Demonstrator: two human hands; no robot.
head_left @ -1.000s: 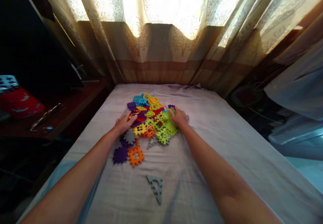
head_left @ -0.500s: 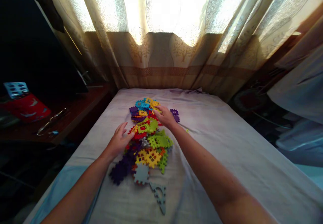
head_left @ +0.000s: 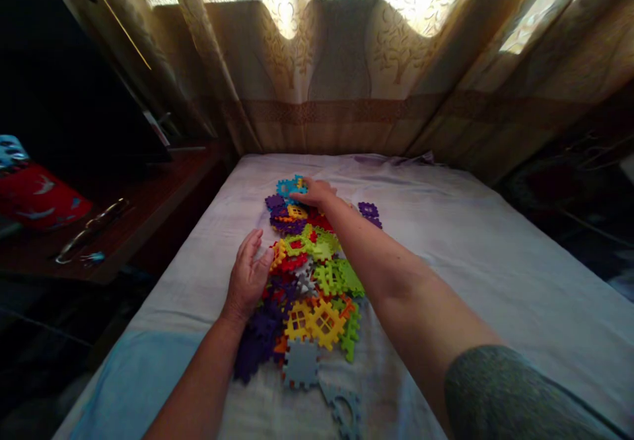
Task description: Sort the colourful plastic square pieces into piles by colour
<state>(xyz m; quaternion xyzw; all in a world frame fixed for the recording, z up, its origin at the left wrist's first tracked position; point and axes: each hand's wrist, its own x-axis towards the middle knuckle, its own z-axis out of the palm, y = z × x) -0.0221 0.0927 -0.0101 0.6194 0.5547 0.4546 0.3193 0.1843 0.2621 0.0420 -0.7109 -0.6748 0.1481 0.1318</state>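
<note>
A long heap of interlocking plastic tiles lies on the sheet, in several colours. My right hand (head_left: 319, 194) rests over the far end of the heap, beside the blue tiles (head_left: 286, 187). Its thumb and forefinger are apart, and it covers most of the yellow tiles there. My left hand (head_left: 249, 276) is open along the heap's left side, near a yellow tile (head_left: 279, 254), fingers stretched forward. Between my arms lie lime-green tiles (head_left: 331, 277), yellow window tiles (head_left: 327, 322) and dark purple tiles (head_left: 257, 337). A grey square tile (head_left: 301, 363) lies at the near end.
Two purple tiles (head_left: 368, 210) lie apart, right of my right hand. A grey arched piece (head_left: 344, 410) is nearest me. The bed sheet (head_left: 446, 248) spreads around the heap. On the left, a dark wooden desk (head_left: 163, 179) holds a red pouch (head_left: 42, 195). Curtains (head_left: 337, 63) hang behind.
My right hand has moved farther over the far end, covering the yellow tiles. My left hand stays beside the heap, its fingers pointing more forward. The view has tilted down and come closer.
</note>
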